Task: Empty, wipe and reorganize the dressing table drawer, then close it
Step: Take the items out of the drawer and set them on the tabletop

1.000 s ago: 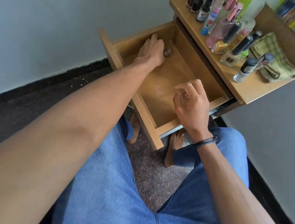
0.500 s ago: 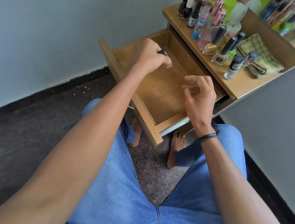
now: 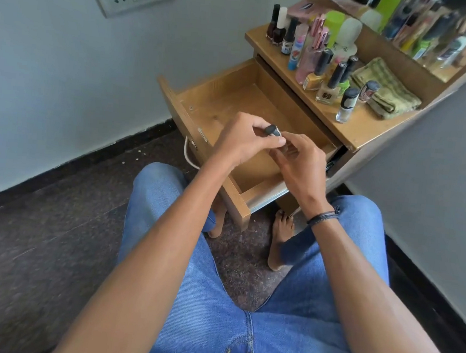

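The pulled-out wooden drawer (image 3: 232, 103) of the dressing table shows a bare floor where visible. Above its front part, the left hand (image 3: 243, 143) pinches a small black-capped bottle (image 3: 271, 130), and the right hand (image 3: 303, 162) closes its fingers on the same bottle. On the tabletop (image 3: 351, 127) behind stand nail-polish bottles (image 3: 330, 83) beside a folded green checked cloth (image 3: 388, 91).

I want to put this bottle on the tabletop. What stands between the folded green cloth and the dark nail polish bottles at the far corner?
In the head view, a crowded cluster of cosmetic bottles fills the tabletop between the cloth and the dark bottles.
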The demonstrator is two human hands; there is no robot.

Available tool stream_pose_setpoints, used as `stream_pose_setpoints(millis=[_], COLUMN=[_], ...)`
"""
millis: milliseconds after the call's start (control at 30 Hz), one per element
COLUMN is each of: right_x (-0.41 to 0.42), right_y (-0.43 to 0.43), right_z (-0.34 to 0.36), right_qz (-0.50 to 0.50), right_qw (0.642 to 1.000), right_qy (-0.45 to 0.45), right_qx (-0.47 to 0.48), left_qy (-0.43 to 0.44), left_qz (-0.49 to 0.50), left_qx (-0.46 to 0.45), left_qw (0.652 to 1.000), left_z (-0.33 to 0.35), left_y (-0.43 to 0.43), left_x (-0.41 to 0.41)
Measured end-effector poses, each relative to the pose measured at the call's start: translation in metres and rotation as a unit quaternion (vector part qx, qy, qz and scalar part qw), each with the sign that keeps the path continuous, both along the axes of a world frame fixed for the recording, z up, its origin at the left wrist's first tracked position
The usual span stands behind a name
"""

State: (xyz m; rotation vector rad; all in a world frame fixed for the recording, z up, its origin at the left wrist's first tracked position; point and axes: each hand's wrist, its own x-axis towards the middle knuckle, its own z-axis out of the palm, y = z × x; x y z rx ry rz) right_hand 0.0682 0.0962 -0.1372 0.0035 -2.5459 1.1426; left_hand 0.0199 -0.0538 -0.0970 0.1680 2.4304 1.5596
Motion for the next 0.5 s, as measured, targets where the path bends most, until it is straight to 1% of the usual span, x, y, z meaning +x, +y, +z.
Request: stream_pose_setpoints(millis=[133, 167, 267, 300, 400, 500], right_x=[0.002, 0.002, 0.003, 0.003, 0.002, 0.001], right_y=[0.008, 0.011, 0.023, 0.028, 0.042, 0.048], right_z=[0.002, 0.004, 0.012, 0.015, 0.02, 0.027], right_qz=[-0.053, -0.071, -0.115, -0.128, -0.182, -0.212], right_qw=[0.998, 0.997, 0.99, 0.987, 0.975, 0.967], right_qy=[0.02, 0.025, 0.047, 0.056, 0.078, 0.11], right_qx=[-0.024, -0.035, -0.069, -0.081, -0.096, -0.094], left_qy=[0.03, 0.037, 0.085, 0.096, 0.114, 0.123], left_qz=[0.027, 0.04, 0.066, 0.067, 0.055, 0.054], left_qx=[0.039, 0.025, -0.079, -0.101, -0.144, -0.156], left_qw=[0.998, 0.998, 0.991, 0.988, 0.982, 0.979], left_z=[-0.009, -0.013, -0.025, -0.026, -0.029, -0.031], left_y=[0.004, 0.004, 0.005, 0.006, 0.01, 0.009], left_x=[0.01, 0.012, 0.017, 0.019, 0.021, 0.021])
